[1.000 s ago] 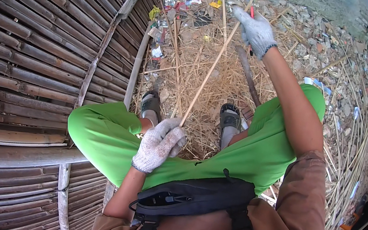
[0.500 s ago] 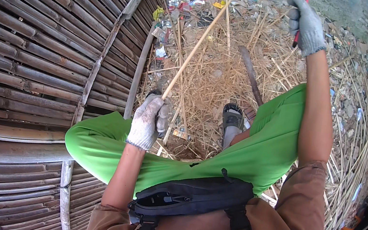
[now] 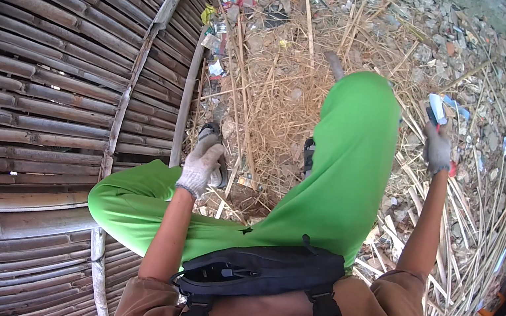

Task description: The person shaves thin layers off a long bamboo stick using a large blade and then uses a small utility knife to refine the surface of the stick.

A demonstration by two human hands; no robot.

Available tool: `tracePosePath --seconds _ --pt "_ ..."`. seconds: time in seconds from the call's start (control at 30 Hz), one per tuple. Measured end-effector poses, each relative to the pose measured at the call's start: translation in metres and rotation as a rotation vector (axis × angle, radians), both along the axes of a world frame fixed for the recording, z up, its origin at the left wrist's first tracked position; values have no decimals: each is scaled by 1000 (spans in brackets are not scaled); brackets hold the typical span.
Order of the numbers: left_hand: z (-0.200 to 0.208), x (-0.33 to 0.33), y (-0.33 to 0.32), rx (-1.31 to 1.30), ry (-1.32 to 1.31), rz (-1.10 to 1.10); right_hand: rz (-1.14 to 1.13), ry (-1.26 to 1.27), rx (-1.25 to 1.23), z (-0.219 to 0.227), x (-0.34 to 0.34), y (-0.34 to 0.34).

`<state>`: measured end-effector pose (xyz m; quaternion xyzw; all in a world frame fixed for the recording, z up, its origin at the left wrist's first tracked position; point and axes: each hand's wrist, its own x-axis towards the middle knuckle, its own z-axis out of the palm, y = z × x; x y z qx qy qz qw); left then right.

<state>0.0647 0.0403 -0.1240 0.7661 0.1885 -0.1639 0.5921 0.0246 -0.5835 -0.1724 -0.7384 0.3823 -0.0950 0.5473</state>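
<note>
View: head camera; landmark is the green trousers (image 3: 356, 135).
Left hand (image 3: 202, 161): gloved, just beyond the trousers' left leg, in front of a sandal (image 3: 220, 172); fingers curled well in; cannot tell if they grip anything.
Right hand (image 3: 438, 149): gloved, right of the trousers' raised knee; fingers mostly closed around a slim red-and-dark tool (image 3: 453, 169), exact kind unclear.
Tool position: right of the trousers, red showing beside the wrist.
White item (image 3: 437, 105): right of the trousers, at the right fingertips; contact unclear.
Straw (image 3: 288, 107): loose on the ground beyond the trousers.
Pale sticks (image 3: 464, 233): heaped right of the trousers.
Bamboo wall (image 3: 44, 83): left of the trousers.
</note>
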Motion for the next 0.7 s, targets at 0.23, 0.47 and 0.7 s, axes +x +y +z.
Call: tracePosePath --seconds 0.23,0.47,0.7 --pt "107 33 28 71 -276 -16 -36 422 6 -170 -150 33" --pt "176 68 -9 141 -453 -152 -324 503 -513 -188 -189 5" --pt "186 52 -35 284 -470 -345 -745 334 -601 -166 -180 -83"
